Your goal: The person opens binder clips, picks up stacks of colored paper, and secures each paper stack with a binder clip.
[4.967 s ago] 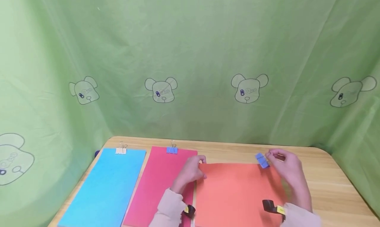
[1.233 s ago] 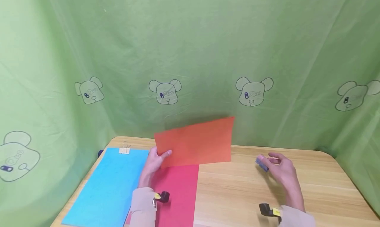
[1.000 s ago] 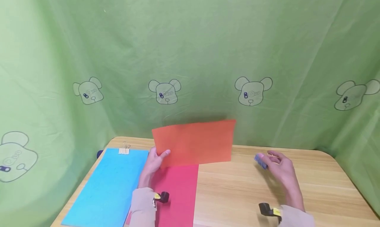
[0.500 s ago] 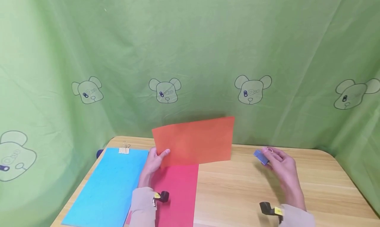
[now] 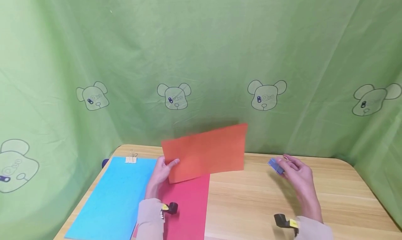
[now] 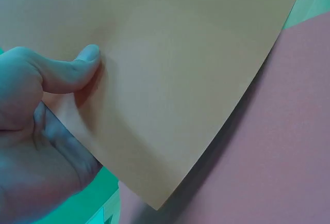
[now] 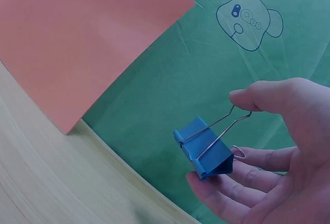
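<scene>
My left hand (image 5: pixel 161 171) pinches an orange sheet of paper (image 5: pixel 208 151) near its lower left corner, thumb on the front face. The sheet is raised and tilted up above a magenta sheet (image 5: pixel 190 205); the left wrist view shows the thumb (image 6: pixel 72 72) pressed on it. Over the right part of the table, my right hand (image 5: pixel 299 172) holds a blue binder clip (image 7: pixel 206 146). In the right wrist view the thumb lies against one wire handle, with fingers behind the other handle and the body. The clip grips no paper.
A bright blue sheet (image 5: pixel 110 198) lies at the left, with a white binder clip (image 5: pixel 131 159) on its top edge. The wooden table (image 5: pixel 248 205) backs onto a green curtain (image 5: pixel 216 58) printed with bear faces.
Five seconds ago the orange paper lay flat with the blue clip at its top right; now the left hand has raised it leftward over the magenta sheet. Lately its left end has dipped slightly.
</scene>
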The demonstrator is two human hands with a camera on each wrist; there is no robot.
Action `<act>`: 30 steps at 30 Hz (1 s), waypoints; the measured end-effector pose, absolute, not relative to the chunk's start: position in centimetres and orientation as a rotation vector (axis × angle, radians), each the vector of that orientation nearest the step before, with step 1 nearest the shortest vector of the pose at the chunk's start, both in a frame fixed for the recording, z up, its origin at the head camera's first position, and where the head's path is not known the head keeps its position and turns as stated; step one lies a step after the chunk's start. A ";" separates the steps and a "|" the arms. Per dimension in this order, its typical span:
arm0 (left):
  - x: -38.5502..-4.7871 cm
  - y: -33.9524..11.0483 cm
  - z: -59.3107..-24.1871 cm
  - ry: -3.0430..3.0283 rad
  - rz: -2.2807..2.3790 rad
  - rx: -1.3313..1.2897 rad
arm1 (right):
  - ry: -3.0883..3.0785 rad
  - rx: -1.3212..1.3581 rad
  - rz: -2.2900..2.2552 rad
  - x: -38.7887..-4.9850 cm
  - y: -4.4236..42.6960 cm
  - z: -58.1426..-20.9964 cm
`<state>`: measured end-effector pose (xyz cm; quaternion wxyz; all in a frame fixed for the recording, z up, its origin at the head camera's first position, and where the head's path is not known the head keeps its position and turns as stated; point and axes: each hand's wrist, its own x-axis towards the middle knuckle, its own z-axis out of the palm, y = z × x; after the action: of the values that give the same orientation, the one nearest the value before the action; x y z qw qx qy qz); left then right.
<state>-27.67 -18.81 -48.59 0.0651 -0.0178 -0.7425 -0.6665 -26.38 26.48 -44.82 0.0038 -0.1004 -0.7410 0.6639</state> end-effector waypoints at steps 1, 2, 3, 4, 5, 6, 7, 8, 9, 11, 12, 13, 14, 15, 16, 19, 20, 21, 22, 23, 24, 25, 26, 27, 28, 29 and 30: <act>-27.7 -18.8 -48.6 -2.234 -2.026 -0.064 | -2.326 -0.316 2.077 -26.3 26.5 -44.8; -27.7 -18.9 -48.6 -2.228 -2.043 -0.070 | -2.331 -0.316 2.071 -26.3 26.5 -44.7; -27.7 -18.9 -48.6 -2.225 -2.058 -0.073 | -2.335 -0.317 2.065 -26.3 26.5 -44.7; -27.6 -18.9 -48.5 -2.225 -2.071 -0.072 | -2.340 -0.315 2.058 -26.3 26.5 -44.7; -27.6 -18.9 -48.5 -2.228 -2.080 -0.069 | -2.344 -0.316 2.050 -26.2 26.5 -44.6; -27.6 -19.0 -48.5 -2.235 -2.084 -0.070 | -2.347 -0.317 2.042 -26.2 26.5 -44.6; -27.6 -19.0 -48.5 -2.239 -2.097 -0.059 | -2.351 -0.318 2.034 -26.2 26.5 -44.6; -27.5 -19.0 -48.5 -2.246 -2.108 -0.051 | -2.348 -0.321 2.032 -26.2 26.5 -44.6; -27.5 -19.0 -48.5 -2.255 -2.119 -0.042 | -2.345 -0.327 2.032 -26.2 26.5 -44.6; -27.5 -19.1 -48.6 -2.267 -2.144 -0.025 | -2.335 -0.347 2.031 -26.2 26.5 -44.6; -27.5 -19.1 -48.7 -2.271 -2.154 -0.015 | -2.325 -0.358 2.034 -26.2 26.5 -44.6; -27.5 -19.1 -48.7 -2.272 -2.168 0.000 | -2.318 -0.371 2.038 -26.2 26.5 -44.6; -27.6 -19.1 -48.8 -2.275 -2.173 0.007 | -2.306 -0.386 2.041 -26.2 26.5 -44.6; -27.6 -19.1 -48.9 -2.277 -2.178 0.016 | -2.295 -0.399 2.044 -26.2 26.4 -44.7; -27.6 -19.2 -49.0 -2.279 -2.180 0.020 | -2.283 -0.412 2.042 -26.1 26.4 -44.7; -27.5 -19.2 -49.2 -2.286 -2.182 0.025 | -2.215 -0.447 2.067 -25.9 26.3 -44.7; -27.5 -19.3 -49.3 -2.287 -2.189 0.030 | -2.187 -0.449 2.076 -25.8 26.2 -44.6; -27.5 -19.3 -49.4 -2.284 -2.202 0.033 | -2.152 -0.445 2.096 -25.7 26.2 -44.6; -27.4 -19.3 -49.5 -2.282 -2.215 0.036 | -2.118 -0.434 2.114 -25.6 26.2 -44.5; -27.4 -19.4 -49.6 -2.277 -2.231 0.037 | -2.073 -0.420 2.140 -25.5 26.1 -44.5; -27.4 -19.4 -49.6 -2.272 -2.250 0.042 | -2.032 -0.403 2.168 -25.4 26.1 -44.4; -27.4 -19.5 -49.7 -2.266 -2.272 0.051 | -1.999 -0.376 2.186 -25.3 26.1 -44.4; -27.4 -19.5 -49.7 -2.263 -2.282 0.039 | -1.964 -0.352 2.210 -25.2 26.0 -44.4; -27.4 -19.5 -49.8 -2.260 -2.297 0.036 | -1.926 -0.328 2.233 -25.2 26.0 -44.4; -27.4 -19.5 -49.8 -2.258 -2.310 0.033 | -1.899 -0.310 2.248 -25.2 25.9 -44.4; -27.3 -19.5 -49.8 -2.253 -2.324 0.028 | -1.867 -0.294 2.266 -25.2 25.8 -44.4; -27.3 -19.5 -49.8 -2.252 -2.334 0.023 | -1.851 -0.284 2.275 -25.2 25.8 -44.4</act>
<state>-27.34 -19.53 -49.84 -0.0510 0.0070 -0.6934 -0.7188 -25.20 25.80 -44.45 0.0976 -0.0959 -0.6251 0.7684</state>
